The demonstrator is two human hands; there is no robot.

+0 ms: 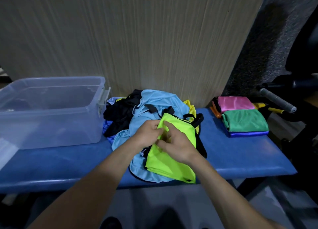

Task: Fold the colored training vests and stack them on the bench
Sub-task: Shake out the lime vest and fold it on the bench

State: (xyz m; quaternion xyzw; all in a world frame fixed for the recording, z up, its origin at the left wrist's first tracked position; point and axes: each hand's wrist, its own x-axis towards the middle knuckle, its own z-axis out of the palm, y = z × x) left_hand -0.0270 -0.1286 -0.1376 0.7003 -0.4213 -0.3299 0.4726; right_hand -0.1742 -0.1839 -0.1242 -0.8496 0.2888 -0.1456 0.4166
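So the neon yellow-green vest (170, 160) is the one being worked on. It lies on top of the loose pile, draped toward the near edge of the blue bench (240, 156), with black trim and straps showing at its far end. The left hand (148, 134) has its fingers curled onto the vest's upper left edge, pinching the fabric. The right hand (175, 145) sits right next to it, practically touching, fingers bent down into the same bit of cloth, so both are gripping the vest close together.

Under and behind the hands is the rest of the pile: a big light blue vest (154, 101) spread out beneath the green one, a black vest (120, 113) bunched up to the left of the left hand, and a bit of yellow vest (190, 106) poking out past the right hand.

Further left of the left hand, a clear plastic bin (51, 108) stands on the bench, lid off. Well off to the right of the right hand sits the folded stack (240, 117): pink and green on top, orange and royal blue edges peeking from below. Behind it all is a wood-grain wall panel (137, 39).
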